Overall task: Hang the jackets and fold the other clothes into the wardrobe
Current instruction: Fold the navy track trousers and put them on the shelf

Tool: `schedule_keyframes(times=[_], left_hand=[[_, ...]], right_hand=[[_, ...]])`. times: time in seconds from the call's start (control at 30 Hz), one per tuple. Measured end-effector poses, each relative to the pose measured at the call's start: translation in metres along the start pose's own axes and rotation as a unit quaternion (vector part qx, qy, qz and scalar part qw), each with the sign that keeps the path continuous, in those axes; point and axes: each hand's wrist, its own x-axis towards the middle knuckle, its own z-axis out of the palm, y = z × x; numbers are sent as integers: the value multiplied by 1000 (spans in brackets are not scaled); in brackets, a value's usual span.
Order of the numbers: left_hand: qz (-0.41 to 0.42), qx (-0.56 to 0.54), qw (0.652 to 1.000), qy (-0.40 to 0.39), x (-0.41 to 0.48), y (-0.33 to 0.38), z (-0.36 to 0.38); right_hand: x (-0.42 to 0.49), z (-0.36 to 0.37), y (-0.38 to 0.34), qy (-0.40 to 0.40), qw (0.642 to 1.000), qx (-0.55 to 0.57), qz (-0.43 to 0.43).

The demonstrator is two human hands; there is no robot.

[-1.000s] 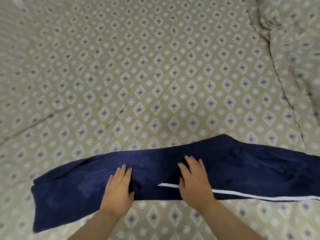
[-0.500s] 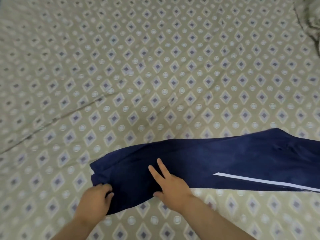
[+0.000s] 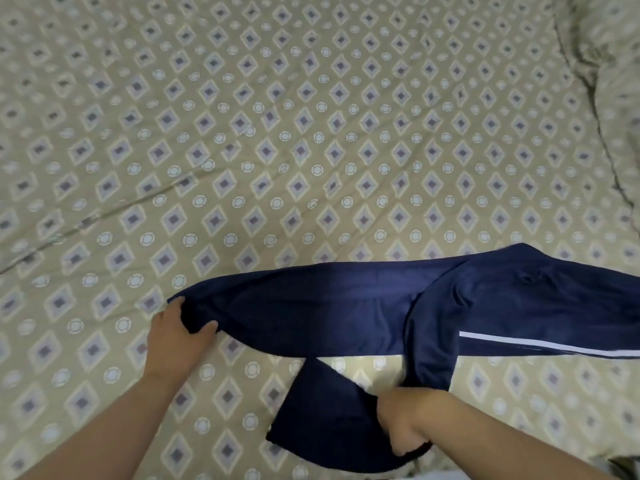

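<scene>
Navy trousers [image 3: 329,306] lie lengthwise across the near part of the bed [image 3: 277,133], running from left of centre out past the right edge of view. A white stripe [image 3: 554,349] shows on the right portion. The cloth is not flat: a loop hangs toward the near edge of the bed, and a dark flap lies below the main band.

The left hand [image 3: 176,336] is clamped on the left end of the trousers, thumb on top and fingers curled under the cloth. The right hand [image 3: 403,422] is closed on the hanging fold near the near edge, its fingers buried in fabric. The hands are well apart.

Step, as a judgement: folding the trousers, mid-fold, with one end being brought across. None of it is stacked or put away yet, and no wardrobe is in view.

Next move likely calls for:
- carrying the gripped end over to meet the other part
- lining up the edges
- laying it flat and smoothing it

Slippery-looking fabric may slide or bunch, so both grips need to keep it taut.

The patterned sheet is slightly creased. A crumpled quilt [image 3: 609,64] sits at the far right corner of the bed, apart from the trousers.
</scene>
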Motion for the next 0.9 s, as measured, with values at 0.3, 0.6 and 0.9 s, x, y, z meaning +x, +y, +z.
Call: schedule_keyframes(times=[0.3,0.6,0.9], left_hand=[[-148,-277,949,35,27,28,-13],[-169,-142,975,42,32,25,-26],[-201,-289,936,-30,9,-14,-20]], right_hand=[[6,-70,38,425,855,297,21],[36,-77,14,501,848,172,-14],[61,-58,-35,454,888,5,-69]])
